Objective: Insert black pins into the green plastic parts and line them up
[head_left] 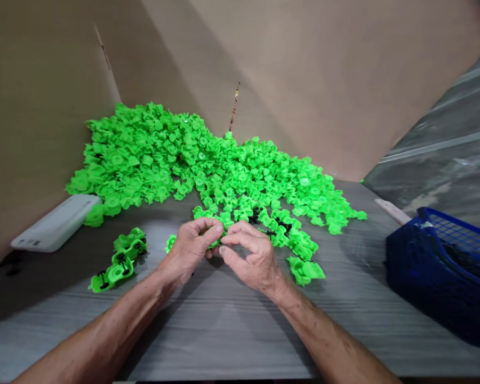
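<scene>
In the middle of the head view, my left hand (190, 246) is closed on a green plastic toy car body (215, 244), mostly hidden by the fingers. My right hand (253, 255) meets it from the other side, its fingers curled and thumb bent in; whatever is pinched there is too small or hidden to make out. Just beyond both hands lies a big heap of the same green toy car bodies (144, 154). Left of my left hand, several green cars with black wheels (120, 261) stand in a short row. A loose green piece (306, 270) lies right of my right hand.
Small black wheel parts (256, 215) lie among the nearer green pieces. A blue plastic basket (424, 277) with dark parts inside stands at the right. At the left is a white plastic case (58, 221). Brown boards (304, 69) wall in the back and left of the grey table (224, 330).
</scene>
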A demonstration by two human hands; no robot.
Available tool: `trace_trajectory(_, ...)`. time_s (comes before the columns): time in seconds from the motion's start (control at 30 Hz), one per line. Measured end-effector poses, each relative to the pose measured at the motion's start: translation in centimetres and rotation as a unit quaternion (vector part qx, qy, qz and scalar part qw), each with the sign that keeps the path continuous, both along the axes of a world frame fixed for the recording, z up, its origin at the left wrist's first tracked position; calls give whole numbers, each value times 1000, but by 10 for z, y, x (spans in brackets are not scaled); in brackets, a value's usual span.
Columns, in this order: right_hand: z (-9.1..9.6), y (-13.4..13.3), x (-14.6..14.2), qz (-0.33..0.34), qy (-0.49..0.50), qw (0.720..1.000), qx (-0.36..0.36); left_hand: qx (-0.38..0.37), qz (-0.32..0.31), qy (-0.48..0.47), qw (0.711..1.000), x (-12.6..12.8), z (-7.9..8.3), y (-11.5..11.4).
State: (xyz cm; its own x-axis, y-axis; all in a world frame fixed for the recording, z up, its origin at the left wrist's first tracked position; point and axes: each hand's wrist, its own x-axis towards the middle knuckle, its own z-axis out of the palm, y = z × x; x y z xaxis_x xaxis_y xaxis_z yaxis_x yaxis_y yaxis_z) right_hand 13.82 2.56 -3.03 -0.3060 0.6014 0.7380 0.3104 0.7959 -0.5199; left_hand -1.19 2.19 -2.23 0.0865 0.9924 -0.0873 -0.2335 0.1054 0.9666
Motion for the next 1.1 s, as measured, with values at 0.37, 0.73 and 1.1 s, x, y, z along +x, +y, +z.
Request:
trace_trajectory(0.37,-8,1,-13,-36,49,997,-38,32,68,34,997,6,4,-2)
trace_trajectory(0.73,-10,-13,-29,87,-153,984,6,30,218,11,975,-48,20,26)
trace_trajectory(1.1,-9,-35,-101,98,-323,937,-89,18,252,-125,959,-84,37,31)
